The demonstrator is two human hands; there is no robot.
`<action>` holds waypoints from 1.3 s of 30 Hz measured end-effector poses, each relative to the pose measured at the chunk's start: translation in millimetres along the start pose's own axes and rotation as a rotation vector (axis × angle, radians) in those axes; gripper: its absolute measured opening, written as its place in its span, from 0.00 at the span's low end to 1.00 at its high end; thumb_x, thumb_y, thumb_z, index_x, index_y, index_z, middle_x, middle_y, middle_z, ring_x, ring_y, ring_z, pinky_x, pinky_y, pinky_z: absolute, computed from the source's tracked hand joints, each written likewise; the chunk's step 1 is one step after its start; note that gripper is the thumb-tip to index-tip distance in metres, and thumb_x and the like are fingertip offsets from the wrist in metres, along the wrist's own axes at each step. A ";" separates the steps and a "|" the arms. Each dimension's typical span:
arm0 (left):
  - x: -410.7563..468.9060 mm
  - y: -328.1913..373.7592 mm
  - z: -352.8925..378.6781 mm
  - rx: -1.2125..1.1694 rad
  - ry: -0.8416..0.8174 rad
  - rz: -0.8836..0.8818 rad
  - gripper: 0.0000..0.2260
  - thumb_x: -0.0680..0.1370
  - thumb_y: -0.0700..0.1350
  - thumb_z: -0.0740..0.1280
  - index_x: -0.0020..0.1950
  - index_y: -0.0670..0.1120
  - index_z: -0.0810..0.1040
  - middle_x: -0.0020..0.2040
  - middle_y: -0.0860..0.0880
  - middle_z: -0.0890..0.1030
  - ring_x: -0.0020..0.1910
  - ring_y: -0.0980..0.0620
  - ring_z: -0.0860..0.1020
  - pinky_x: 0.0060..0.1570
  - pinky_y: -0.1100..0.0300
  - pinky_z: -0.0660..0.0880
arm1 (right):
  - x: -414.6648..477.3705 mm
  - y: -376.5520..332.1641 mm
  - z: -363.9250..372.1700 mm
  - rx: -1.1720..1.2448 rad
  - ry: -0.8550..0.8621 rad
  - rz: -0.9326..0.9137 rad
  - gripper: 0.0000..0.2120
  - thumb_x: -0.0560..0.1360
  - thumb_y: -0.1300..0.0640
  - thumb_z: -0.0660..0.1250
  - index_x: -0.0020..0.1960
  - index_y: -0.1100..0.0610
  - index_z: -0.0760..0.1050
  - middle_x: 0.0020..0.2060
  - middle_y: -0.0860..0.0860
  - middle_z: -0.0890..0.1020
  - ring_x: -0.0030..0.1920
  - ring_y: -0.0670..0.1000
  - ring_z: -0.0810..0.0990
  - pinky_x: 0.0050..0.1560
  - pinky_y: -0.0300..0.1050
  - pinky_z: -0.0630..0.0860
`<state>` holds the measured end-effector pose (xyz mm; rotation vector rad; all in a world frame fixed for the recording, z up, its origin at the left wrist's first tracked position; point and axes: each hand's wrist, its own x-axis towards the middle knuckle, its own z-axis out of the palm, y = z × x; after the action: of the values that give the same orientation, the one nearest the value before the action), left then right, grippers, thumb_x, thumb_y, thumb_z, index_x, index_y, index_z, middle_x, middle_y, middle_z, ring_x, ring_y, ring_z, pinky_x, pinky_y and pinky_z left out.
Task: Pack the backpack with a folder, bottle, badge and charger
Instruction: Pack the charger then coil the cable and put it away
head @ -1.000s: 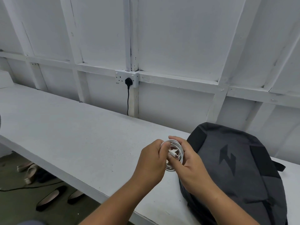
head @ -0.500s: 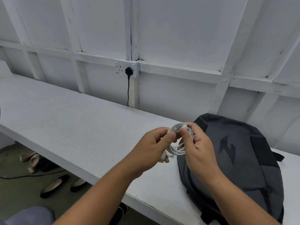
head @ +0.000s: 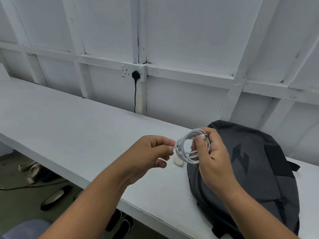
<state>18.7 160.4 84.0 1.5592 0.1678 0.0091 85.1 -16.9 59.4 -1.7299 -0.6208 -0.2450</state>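
A white charger cable (head: 183,149), wound into a coil, hangs in the air between both hands, just left of the backpack. My right hand (head: 213,156) grips the coil's right side, with the thumb pressing a plug end near the top. My left hand (head: 151,153) pinches the coil's left edge with its fingertips. The charger's white plug block (head: 178,162) lies on the table under the coil. The dark grey backpack (head: 255,171) with a black lightning mark lies flat on the white table (head: 77,135) at the right, its zip looking closed.
A white panelled wall runs behind the table, with a double socket (head: 133,71) holding a black plug and cord. Below the table's front edge, several shoes (head: 55,197) and a black cable lie on the floor. A grey-clad knee shows at the bottom left.
Both hands have lifted the coiled cable a little and drawn slightly apart, so the coil shows open between them. The white plug block now lies in sight on the table.
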 end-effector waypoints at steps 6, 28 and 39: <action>-1.6 7.6 -1.2 0.076 0.183 0.101 0.13 0.81 0.36 0.62 0.51 0.46 0.86 0.35 0.51 0.80 0.35 0.54 0.75 0.38 0.61 0.76 | -1.5 -0.8 -1.9 -0.066 -0.039 -0.048 0.11 0.84 0.57 0.59 0.59 0.42 0.73 0.46 0.44 0.78 0.41 0.55 0.78 0.44 0.56 0.77; 1.8 -15.2 7.6 -0.291 -0.137 0.174 0.15 0.68 0.41 0.75 0.54 0.47 0.80 0.47 0.46 0.79 0.43 0.49 0.77 0.44 0.54 0.77 | 5.6 -19.7 0.9 -0.078 -0.023 -0.030 0.09 0.84 0.60 0.57 0.54 0.50 0.73 0.43 0.43 0.78 0.39 0.51 0.76 0.40 0.47 0.74; 4.9 -19.9 45.2 0.009 0.071 0.140 0.15 0.85 0.55 0.56 0.61 0.54 0.80 0.53 0.53 0.85 0.53 0.56 0.84 0.52 0.58 0.82 | -4.8 -5.9 23.6 -0.150 0.002 0.014 0.09 0.84 0.58 0.56 0.61 0.47 0.66 0.42 0.43 0.80 0.45 0.40 0.81 0.42 0.34 0.77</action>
<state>26.7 115.8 63.7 1.5777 0.1146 0.1738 74.2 5.1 56.0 -1.8776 -0.6011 -0.2896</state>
